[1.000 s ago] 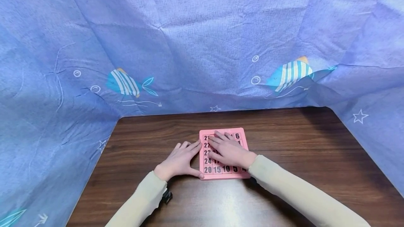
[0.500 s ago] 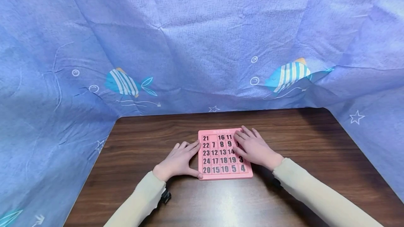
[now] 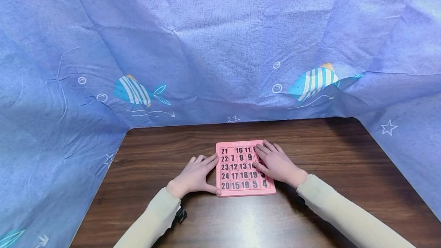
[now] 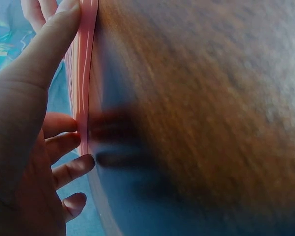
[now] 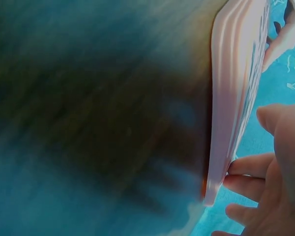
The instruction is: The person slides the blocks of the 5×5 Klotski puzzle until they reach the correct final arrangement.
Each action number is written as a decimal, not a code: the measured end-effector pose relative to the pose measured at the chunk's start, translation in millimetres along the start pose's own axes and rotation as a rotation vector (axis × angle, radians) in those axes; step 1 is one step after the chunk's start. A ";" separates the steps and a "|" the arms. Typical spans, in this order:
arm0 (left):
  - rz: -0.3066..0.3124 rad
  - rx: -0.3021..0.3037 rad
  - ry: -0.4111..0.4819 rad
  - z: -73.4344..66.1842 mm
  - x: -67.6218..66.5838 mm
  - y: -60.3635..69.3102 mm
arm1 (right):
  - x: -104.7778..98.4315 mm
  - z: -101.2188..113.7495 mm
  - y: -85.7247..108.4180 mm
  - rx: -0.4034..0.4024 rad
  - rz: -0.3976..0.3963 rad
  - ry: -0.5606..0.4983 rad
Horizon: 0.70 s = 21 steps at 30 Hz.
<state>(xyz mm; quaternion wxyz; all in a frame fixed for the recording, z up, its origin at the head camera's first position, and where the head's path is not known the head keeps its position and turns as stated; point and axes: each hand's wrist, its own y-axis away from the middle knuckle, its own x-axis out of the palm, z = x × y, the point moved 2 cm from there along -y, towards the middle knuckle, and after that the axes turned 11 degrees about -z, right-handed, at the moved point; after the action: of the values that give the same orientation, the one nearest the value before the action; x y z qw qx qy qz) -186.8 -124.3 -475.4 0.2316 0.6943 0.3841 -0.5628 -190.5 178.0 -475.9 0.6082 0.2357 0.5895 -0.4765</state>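
Observation:
A pink sliding number puzzle lies flat on the table, its numbered tiles in rows. In the top row a gap shows between the 21 tile and the 16 tile. My left hand rests against the puzzle's left side, fingers near the upper part and thumb at the lower left corner. From the right, my right hand reaches over the puzzle with extended fingers. Its fingertips lie at the upper right tiles and hide several of them. In the right wrist view, fingers touch the puzzle's edge region.
The brown wooden table extends around the puzzle on all sides. A blue cloth with striped fish hangs behind and beside it. A small black device sits at the left wrist.
My right hand has drawn back rightward from the puzzle's middle to its right side, uncovering tiles. Over the last half second the 16 and 11 tiles shift slightly left. My left hand stays put.

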 end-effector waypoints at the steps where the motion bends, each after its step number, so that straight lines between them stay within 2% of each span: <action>1: -0.002 0.002 -0.001 0.0 0.0 -0.1 | 0.5 0.8 -0.1 0.000 -0.002 -0.004; 10: -0.004 0.001 0.003 0.0 1.1 0.2 | 4.2 10.4 -6.0 -0.037 0.013 -0.002; 21: -0.004 -0.008 0.018 0.6 1.7 0.3 | 3.5 16.5 -10.7 -0.027 0.049 -0.022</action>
<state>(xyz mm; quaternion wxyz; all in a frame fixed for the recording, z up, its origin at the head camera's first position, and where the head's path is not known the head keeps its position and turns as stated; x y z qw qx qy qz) -186.7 -124.5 -477.2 0.2298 0.6975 0.3899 -0.5556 -192.1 158.3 -473.0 0.6294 0.2366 0.5831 -0.4559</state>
